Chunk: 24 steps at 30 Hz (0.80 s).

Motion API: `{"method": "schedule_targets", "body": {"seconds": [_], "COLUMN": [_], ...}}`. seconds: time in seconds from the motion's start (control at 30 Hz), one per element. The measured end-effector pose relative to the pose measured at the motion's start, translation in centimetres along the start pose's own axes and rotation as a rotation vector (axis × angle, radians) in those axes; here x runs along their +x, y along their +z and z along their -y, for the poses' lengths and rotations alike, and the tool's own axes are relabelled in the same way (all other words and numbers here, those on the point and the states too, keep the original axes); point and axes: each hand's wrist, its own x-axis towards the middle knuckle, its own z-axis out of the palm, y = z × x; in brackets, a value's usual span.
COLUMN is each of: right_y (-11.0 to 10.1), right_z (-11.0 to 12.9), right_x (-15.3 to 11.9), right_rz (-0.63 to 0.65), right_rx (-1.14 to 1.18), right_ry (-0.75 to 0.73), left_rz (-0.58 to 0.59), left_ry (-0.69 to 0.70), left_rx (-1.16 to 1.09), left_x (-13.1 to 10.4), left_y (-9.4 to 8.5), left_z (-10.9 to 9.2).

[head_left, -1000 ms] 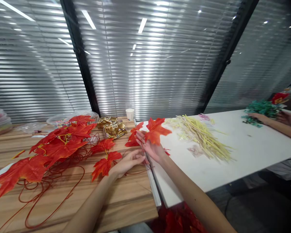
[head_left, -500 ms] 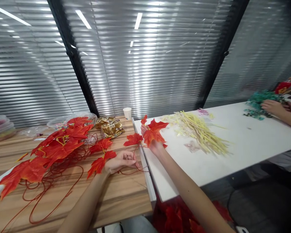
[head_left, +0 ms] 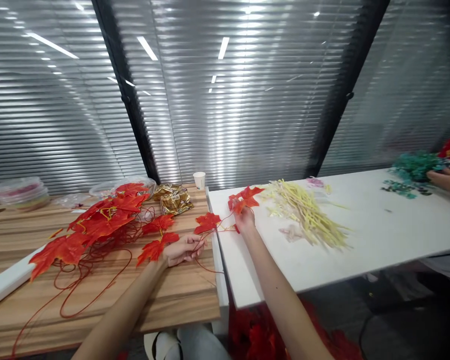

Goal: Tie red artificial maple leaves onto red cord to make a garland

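My left hand [head_left: 183, 250] is above the wooden table, its fingers closed on a thin red cord [head_left: 210, 270]. Over the near edge of the white table, my right hand [head_left: 244, 220] grips an artificial red maple leaf [head_left: 250, 196]; its fingertips are partly covered by the leaf. Between the hands, another red maple leaf [head_left: 207, 223] hangs on the strand, with cord stretched past it. Two joined leaves [head_left: 155, 250] lie beside my left wrist. Farther left is a heap of red maple leaves [head_left: 101, 225] with tangled red cord around it.
Yellow strips [head_left: 307, 215] lie on the white table [head_left: 375, 240]. Gold packets [head_left: 175, 201], a paper cup [head_left: 199, 180] and plastic tubs [head_left: 20, 194] stand along the back. A white bar [head_left: 13, 280] lies left. Another person's hand [head_left: 448, 178] touches teal foliage [head_left: 416, 167].
The view has shifted slightly left. My right hand has turned, so its leaf lies flatter and shows less face. My left hand has drawn its fingers in on the cord.
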Motion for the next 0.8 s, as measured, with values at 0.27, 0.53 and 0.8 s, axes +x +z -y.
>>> {"method": "schedule_targets", "body": {"seconds": [0.27,0.53,0.8], "right_y": [0.5,1.6,0.6], "right_z": [-1.0,0.0,2.2], "right_x": [-1.4,-3.5,-2.6], "right_rz": [0.053,0.239,0.03], "right_rx": [-0.32,-0.818,-1.06], "right_ry": [0.102,0.083,-0.113], "left_rz": [-0.279,-0.464,-0.503], "left_ry": [0.118,0.058,-0.036], "left_rx": [0.114,0.334,0.553], "left_x": [-1.4,-2.9,-3.5], "left_y": [0.0,1.1,3.8], "left_z": [-2.3,-5.5,-3.6]}}
